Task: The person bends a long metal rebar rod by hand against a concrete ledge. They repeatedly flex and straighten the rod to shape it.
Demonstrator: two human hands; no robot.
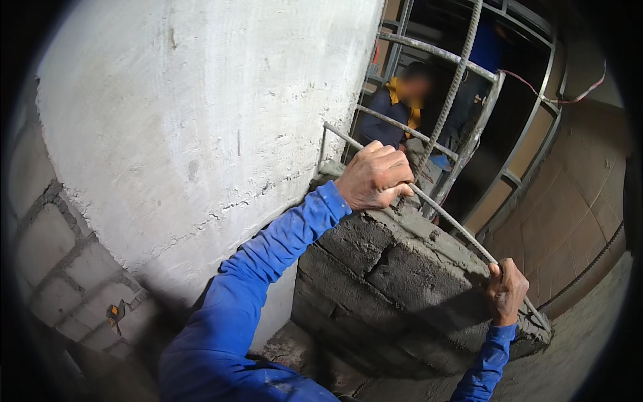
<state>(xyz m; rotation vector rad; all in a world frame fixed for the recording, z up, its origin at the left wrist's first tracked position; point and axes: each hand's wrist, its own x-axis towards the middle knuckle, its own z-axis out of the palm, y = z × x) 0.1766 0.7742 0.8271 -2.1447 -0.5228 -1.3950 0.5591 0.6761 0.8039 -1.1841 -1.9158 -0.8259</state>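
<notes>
Nothing here serves as a container, and no package, label or sign can be made out; the one small marked thing is an orange and dark object (115, 312) low on the pale block wall (60, 261), well to the left of the grey block wall (395, 288) and too small to tell what it is.

The grey block wall, rough with mortar, stands against a broad whitish plastered column (201, 107). Along its top edge lies a thin steel bar (455, 228), running from the column side, where it bends upward, down toward the lower right end of the wall.

The left hand (374, 175) sits at the upper end of the block wall, just beside the column. Its grip is closed in a fist around the bar, knuckles up, fingers curled under. The right hand (506, 289) is at the lower right part of the same wall; its grip is closed too, fingers wrapped on the bar, with the palm against the block's edge. Both sleeves are blue.

Behind the block wall rises a frame of ribbed rebar and grey metal rails (462, 74). Beyond that frame another person (395, 107) in dark clothing with a yellow collar crouches. A red cord (556, 99) hangs across the upper right of the frame.
</notes>
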